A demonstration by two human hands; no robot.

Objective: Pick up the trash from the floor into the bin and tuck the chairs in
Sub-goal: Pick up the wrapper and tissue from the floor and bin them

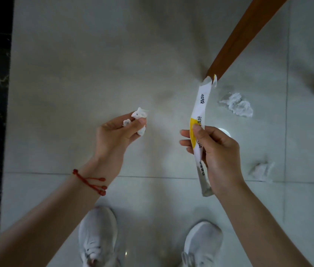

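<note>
Trash (200, 112) — gripped, chair leg (244, 35) beside

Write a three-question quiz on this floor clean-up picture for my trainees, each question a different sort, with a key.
1. True or false: the left hand holds crumpled tissue.
2. What does the right hand pinch? A) spoon B) long yellow-and-white wrapper C) cup
3. How many crumpled tissues lie on the floor, right of the wrapper?

Key: 1 true; 2 B; 3 two, the farther tissue and the nearer tissue.
</note>
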